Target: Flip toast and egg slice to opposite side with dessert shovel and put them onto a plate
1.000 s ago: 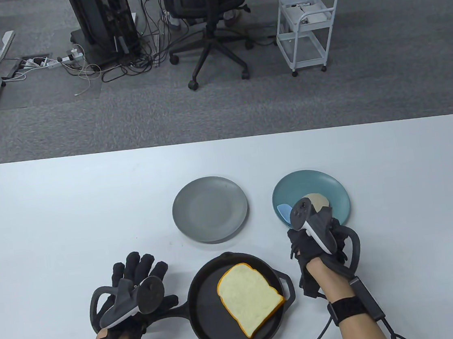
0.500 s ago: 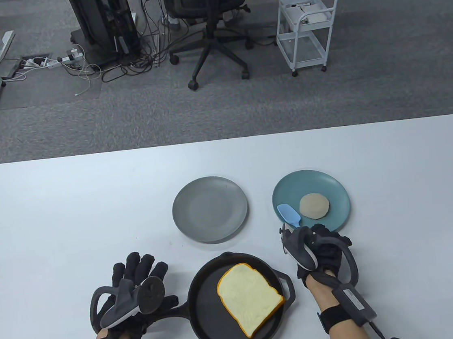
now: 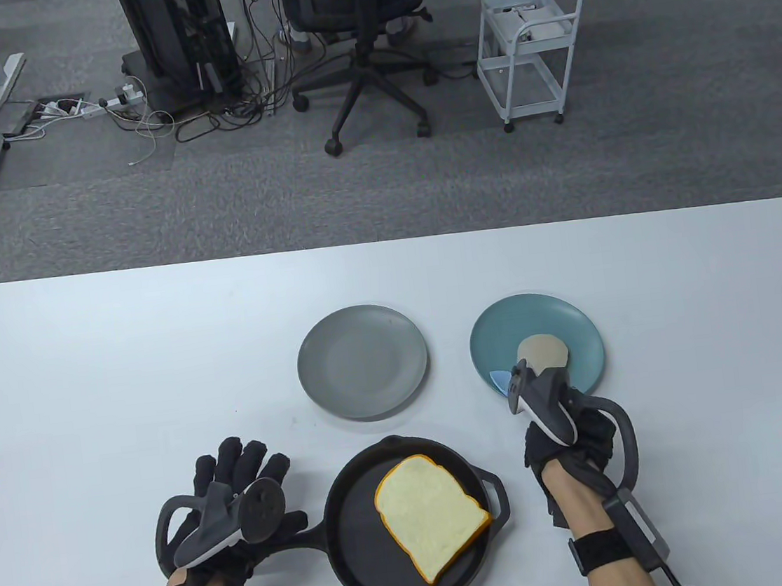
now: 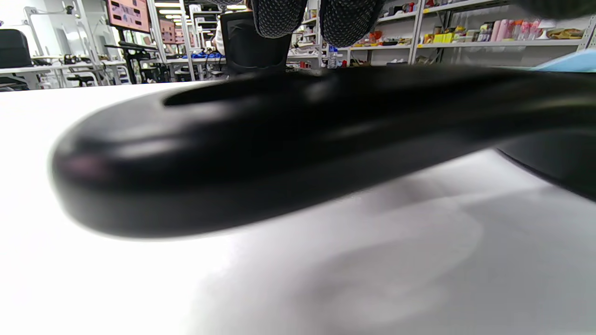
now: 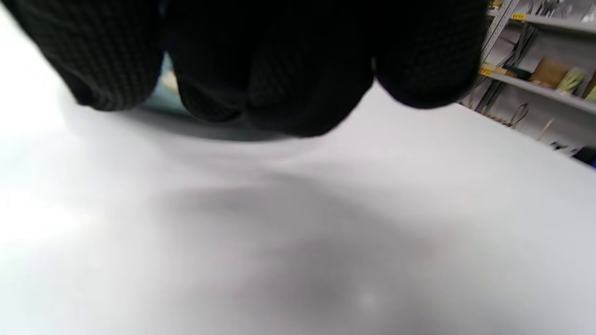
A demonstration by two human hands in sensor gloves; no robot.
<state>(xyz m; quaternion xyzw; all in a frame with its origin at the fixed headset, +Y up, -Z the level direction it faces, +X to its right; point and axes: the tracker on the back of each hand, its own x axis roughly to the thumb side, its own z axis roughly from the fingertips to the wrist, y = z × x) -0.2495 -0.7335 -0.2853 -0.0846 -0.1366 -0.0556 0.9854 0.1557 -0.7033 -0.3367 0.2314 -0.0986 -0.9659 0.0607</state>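
A slice of toast point(image 3: 430, 514) lies in the black skillet point(image 3: 351, 530) near the table's front edge. A pale round egg slice point(image 3: 546, 351) lies on the blue plate point(image 3: 541, 314). My right hand point(image 3: 558, 432) grips the blue dessert shovel point(image 3: 498, 380) at the plate's near edge. Only the blade's tip shows, left of the egg slice; the tracker hides the remainder. My left hand point(image 3: 237, 487) rests on the skillet's handle point(image 4: 279, 139) with its fingers point(image 4: 279, 16) stretched out past it. The right wrist view shows curled fingers point(image 5: 279, 70) above the white table.
A bare grey plate point(image 3: 363, 372) sits left of the blue plate, behind the skillet. On the floor beyond the table's far edge stand an office chair point(image 3: 362, 42), a white cart point(image 3: 532, 44) and tangled cables.
My right hand pulled back toward me, baring the shovel and egg slice, then went forward again over the blue plate's near edge. The left hand, skillet and toast stayed still.
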